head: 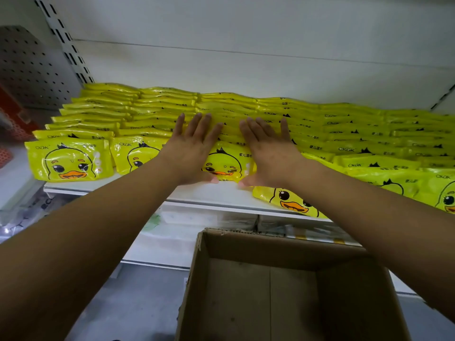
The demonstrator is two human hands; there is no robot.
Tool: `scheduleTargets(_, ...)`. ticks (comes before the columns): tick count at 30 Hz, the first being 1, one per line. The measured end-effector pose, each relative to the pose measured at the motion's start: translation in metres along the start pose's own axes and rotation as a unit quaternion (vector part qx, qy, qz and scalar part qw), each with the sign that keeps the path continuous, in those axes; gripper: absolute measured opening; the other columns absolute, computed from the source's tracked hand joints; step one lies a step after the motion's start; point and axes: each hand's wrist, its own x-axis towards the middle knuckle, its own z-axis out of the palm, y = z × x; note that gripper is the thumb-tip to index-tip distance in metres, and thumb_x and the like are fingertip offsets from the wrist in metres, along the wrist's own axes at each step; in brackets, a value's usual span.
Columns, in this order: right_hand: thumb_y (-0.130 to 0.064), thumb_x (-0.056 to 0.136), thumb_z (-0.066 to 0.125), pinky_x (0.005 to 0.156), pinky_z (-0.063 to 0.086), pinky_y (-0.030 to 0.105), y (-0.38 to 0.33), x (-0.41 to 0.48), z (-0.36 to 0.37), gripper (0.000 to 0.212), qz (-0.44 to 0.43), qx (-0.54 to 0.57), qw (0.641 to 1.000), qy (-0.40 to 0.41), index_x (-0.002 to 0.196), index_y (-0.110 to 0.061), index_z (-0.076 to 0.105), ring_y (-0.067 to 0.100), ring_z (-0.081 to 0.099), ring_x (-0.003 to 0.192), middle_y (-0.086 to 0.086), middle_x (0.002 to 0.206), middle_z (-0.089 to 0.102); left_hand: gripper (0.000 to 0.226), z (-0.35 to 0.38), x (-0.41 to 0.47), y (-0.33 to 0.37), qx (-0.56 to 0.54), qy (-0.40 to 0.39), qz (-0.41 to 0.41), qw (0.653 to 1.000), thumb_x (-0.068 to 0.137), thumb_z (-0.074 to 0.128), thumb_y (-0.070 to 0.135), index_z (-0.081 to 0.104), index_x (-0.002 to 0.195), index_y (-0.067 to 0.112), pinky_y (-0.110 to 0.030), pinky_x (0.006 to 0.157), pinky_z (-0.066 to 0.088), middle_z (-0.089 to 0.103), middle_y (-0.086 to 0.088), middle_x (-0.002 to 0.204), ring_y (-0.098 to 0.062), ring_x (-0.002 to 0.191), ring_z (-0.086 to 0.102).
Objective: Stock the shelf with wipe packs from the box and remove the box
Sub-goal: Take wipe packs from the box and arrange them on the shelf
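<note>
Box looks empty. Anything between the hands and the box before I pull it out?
Nothing visible. The left hand and right hand press packs on the shelf; the box sits open below them.

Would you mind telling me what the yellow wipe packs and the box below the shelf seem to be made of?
Wipe packs: likely thin plastic film, glossy; highlights and wrinkles show. Box: apparently brown cardboard, matte, with a frayed torn rim.

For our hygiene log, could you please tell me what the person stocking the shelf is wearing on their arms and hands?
The left hand and right hand are ungloved, with no rings, watch or bracelet visible. Both arms are uncovered to the picture's edge, with no sleeve in view.
</note>
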Motion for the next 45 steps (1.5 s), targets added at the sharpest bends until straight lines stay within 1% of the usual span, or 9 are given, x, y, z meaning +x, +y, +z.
scheduleTargets(6, -0.069, 0.069, 0.076, 0.117, 0.003, 0.072, -0.004, -0.001, -0.001, 0.135, 0.016, -0.014, 1.000, -0.019, 0.159, -0.015, -0.008, 0.026, -0.001, 0.156, 0.007, 0.169, -0.003, 0.138, -0.013, -0.003, 0.004, 0.024, -0.024, -0.039, 0.999, 0.068, 0.066, 0.082, -0.009, 0.161, 0.014, -0.063, 0.121, 0.004, 0.003, -0.018, 0.169, -0.035, 0.157, 0.005)
scheduleTargets(11, -0.079, 0.071, 0.066, 0.120, -0.003, 0.066, 0.009, -0.016, -0.017, 0.132, -0.003, 0.070, 0.998, 0.005, 0.160, -0.016, -0.009, 0.021, -0.007, 0.156, 0.003, 0.169, -0.007, 0.146, -0.023, -0.013, 0.017, -0.031, -0.016, -0.053, 0.998, 0.061, 0.061, 0.090, -0.010, 0.161, 0.010, -0.061, 0.123, 0.007, 0.000, -0.015, 0.170, -0.031, 0.157, 0.003)
scheduleTargets(13, -0.082, 0.072, 0.060, 0.122, -0.005, 0.061, 0.026, -0.034, -0.026, 0.130, -0.006, 0.102, 0.994, 0.026, 0.160, -0.016, -0.008, 0.018, -0.009, 0.156, 0.002, 0.169, -0.009, 0.144, -0.031, -0.015, 0.028, -0.082, 0.006, -0.031, 0.996, 0.061, 0.058, 0.090, -0.006, 0.161, 0.008, -0.059, 0.124, 0.005, -0.001, -0.014, 0.170, -0.029, 0.158, 0.002)
scheduleTargets(16, -0.093, 0.057, 0.058, 0.122, -0.005, 0.062, 0.054, -0.071, -0.025, 0.144, 0.013, 0.084, 0.996, 0.020, 0.160, -0.015, -0.007, 0.021, -0.011, 0.155, 0.003, 0.168, -0.014, 0.136, -0.043, -0.013, 0.055, -0.133, 0.040, 0.042, 0.989, 0.064, 0.058, 0.087, 0.003, 0.162, 0.010, -0.058, 0.125, 0.003, -0.002, -0.010, 0.171, -0.026, 0.158, -0.001)
scheduleTargets(21, -0.104, 0.046, 0.029, 0.119, -0.005, 0.068, 0.078, -0.118, 0.008, 0.154, 0.033, -0.003, 0.999, -0.019, 0.159, -0.007, -0.007, 0.029, -0.012, 0.155, 0.014, 0.167, -0.013, 0.128, -0.055, 0.009, 0.108, -0.114, 0.060, 0.125, 0.984, 0.070, 0.059, 0.086, 0.001, 0.163, 0.018, -0.058, 0.124, -0.003, -0.014, -0.006, 0.170, -0.024, 0.157, -0.011)
scheduleTargets(28, -0.090, 0.064, 0.056, 0.118, -0.008, 0.067, 0.077, -0.105, 0.017, 0.139, 0.033, -0.065, 0.997, 0.022, 0.159, -0.004, 0.002, 0.028, -0.007, 0.156, 0.015, 0.168, -0.002, 0.109, -0.045, 0.020, 0.115, -0.092, 0.038, 0.116, 0.988, 0.085, 0.052, 0.078, -0.006, 0.162, 0.027, -0.055, 0.122, -0.009, -0.015, -0.001, 0.170, -0.021, 0.156, -0.015)
scheduleTargets(32, -0.087, 0.067, 0.057, 0.120, -0.006, 0.066, 0.073, -0.090, 0.015, 0.135, 0.020, -0.083, 0.996, 0.022, 0.160, -0.006, 0.001, 0.028, -0.006, 0.156, 0.013, 0.169, -0.001, 0.109, -0.040, 0.007, 0.103, -0.095, 0.046, 0.103, 0.989, 0.088, 0.057, 0.071, -0.007, 0.162, 0.023, -0.054, 0.123, -0.010, -0.015, -0.003, 0.169, -0.022, 0.156, -0.015)
scheduleTargets(37, -0.092, 0.061, 0.057, 0.117, -0.006, 0.069, 0.081, -0.088, 0.018, 0.143, 0.030, -0.062, 0.998, -0.006, 0.159, -0.011, -0.007, 0.030, -0.003, 0.156, 0.012, 0.169, -0.005, 0.128, -0.043, 0.016, 0.115, -0.075, 0.030, 0.101, 0.992, 0.077, 0.058, 0.082, -0.013, 0.161, 0.017, -0.055, 0.124, -0.009, -0.018, -0.006, 0.169, -0.027, 0.155, -0.019)
scheduleTargets(45, -0.083, 0.068, 0.064, 0.119, 0.004, 0.068, 0.090, -0.071, 0.024, 0.137, 0.048, -0.063, 0.997, -0.017, 0.159, -0.009, -0.007, 0.029, 0.003, 0.156, 0.011, 0.169, -0.006, 0.119, -0.038, 0.041, 0.126, 0.004, 0.036, 0.069, 0.997, 0.086, 0.054, 0.075, -0.013, 0.160, 0.011, -0.061, 0.124, 0.002, -0.012, -0.014, 0.169, -0.042, 0.155, -0.001)
